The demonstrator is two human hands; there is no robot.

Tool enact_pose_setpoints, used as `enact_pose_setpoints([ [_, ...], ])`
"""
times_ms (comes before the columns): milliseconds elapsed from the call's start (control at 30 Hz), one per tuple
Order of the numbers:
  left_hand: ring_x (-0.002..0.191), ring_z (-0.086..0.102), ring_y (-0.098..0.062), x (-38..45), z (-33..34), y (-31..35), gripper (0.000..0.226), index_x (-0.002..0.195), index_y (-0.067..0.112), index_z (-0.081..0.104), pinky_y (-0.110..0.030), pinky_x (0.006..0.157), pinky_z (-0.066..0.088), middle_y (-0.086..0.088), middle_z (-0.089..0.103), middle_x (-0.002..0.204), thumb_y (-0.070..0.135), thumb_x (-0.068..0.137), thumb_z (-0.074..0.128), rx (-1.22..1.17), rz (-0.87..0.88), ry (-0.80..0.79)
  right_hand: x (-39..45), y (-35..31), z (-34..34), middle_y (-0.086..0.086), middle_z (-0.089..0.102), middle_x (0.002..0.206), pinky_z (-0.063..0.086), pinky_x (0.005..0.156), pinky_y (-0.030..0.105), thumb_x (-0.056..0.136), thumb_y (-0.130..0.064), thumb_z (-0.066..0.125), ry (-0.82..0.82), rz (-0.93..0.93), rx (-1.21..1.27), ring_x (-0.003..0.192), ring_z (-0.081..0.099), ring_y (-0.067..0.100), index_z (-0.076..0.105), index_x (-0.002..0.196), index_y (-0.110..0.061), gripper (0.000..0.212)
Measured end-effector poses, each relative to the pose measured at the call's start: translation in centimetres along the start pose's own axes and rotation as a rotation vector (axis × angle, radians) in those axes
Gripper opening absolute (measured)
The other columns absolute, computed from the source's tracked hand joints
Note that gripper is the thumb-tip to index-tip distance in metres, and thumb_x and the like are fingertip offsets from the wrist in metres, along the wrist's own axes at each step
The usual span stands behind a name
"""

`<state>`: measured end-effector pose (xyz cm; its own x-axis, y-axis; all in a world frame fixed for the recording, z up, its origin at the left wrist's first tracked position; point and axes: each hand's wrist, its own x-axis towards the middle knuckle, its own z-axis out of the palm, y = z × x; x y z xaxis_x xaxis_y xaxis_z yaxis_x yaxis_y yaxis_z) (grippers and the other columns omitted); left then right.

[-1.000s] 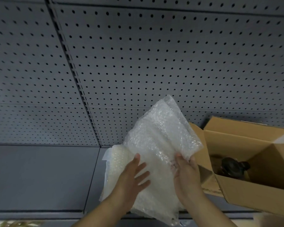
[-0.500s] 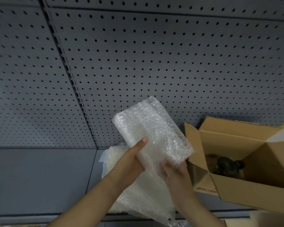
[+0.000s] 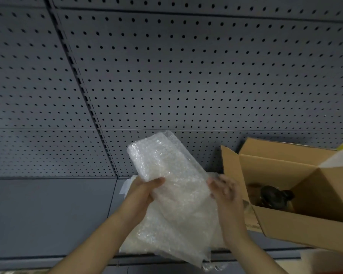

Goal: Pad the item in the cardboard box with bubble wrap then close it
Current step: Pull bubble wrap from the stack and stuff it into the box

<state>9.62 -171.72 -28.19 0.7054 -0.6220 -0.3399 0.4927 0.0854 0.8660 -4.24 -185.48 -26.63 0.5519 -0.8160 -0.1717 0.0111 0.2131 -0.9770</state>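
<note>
Bubble wrap (image 3: 166, 175) fills both hands beside open cardboard box (image 3: 305, 224) on shelf (image 3: 48, 214).

The cardboard box (image 3: 297, 196) sits open on the shelf (image 3: 48, 214), at the right end, with the pegboard wall (image 3: 166, 76) rising behind it. Inside the box, low against its left wall, lies the dark item (image 3: 273, 196). Left of the box, a folded sheet of bubble wrap (image 3: 166, 175) is held above the shelf, the left hand (image 3: 145, 191) on its far-from-box side and the right hand (image 3: 225, 192) between wrap and box. More wrap lies on the shelf beneath the held sheet.
</note>
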Motion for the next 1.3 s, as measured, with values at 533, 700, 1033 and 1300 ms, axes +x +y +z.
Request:
enact_pose_setpoints([
  [533,0.117,0.060,-0.035,-0.3,-0.1,2.4,0.049,0.132,-0.001,0.052,-0.044,0.100,0.049,-0.023,0.059,0.130,0.017,0.087,0.057,-0.130,-0.125,-0.314,1.4,0.3,3.5,-0.014,0.042,0.148,0.037,0.113,0.034,0.080,-0.075,0.043,-0.509,-0.068,-0.475,0.133,0.042,0.001,0.029,0.148,-0.036,0.079],
  [700,0.123,0.055,-0.039,-0.1,0.2,2.6,0.046,0.134,-0.001,0.051,-0.045,0.101,0.049,-0.026,0.056,0.133,0.022,0.094,0.049,-0.122,-0.134,-0.365,1.5,-0.2,3.3,-0.015,0.065,0.119,0.056,0.084,0.026,0.067,-0.045,0.079,-0.550,0.141,-0.201,0.103,0.067,0.002,0.048,0.122,-0.044,0.063],
  [1033,0.112,0.064,-0.030,-0.3,1.7,2.1,0.030,0.116,0.010,0.065,-0.042,0.097,0.049,-0.012,0.069,0.119,0.020,0.089,0.064,0.126,-0.027,-0.220,1.5,0.4,2.6,0.016,0.070,0.113,0.057,0.079,0.046,0.060,-0.005,0.081,-0.341,0.353,0.203,0.099,0.070,0.035,0.056,0.126,-0.012,0.071],
  [1300,0.148,0.004,-0.007,0.2,1.3,1.6,0.077,0.148,0.038,0.014,-0.029,0.120,0.005,0.013,0.012,0.158,0.057,0.085,0.055,1.322,0.923,-0.123,1.0,-0.3,2.1,0.008,0.074,0.102,0.059,0.064,0.031,0.076,-0.006,0.076,-0.230,0.312,-0.012,0.083,0.074,0.022,0.060,0.117,-0.012,0.045],
])
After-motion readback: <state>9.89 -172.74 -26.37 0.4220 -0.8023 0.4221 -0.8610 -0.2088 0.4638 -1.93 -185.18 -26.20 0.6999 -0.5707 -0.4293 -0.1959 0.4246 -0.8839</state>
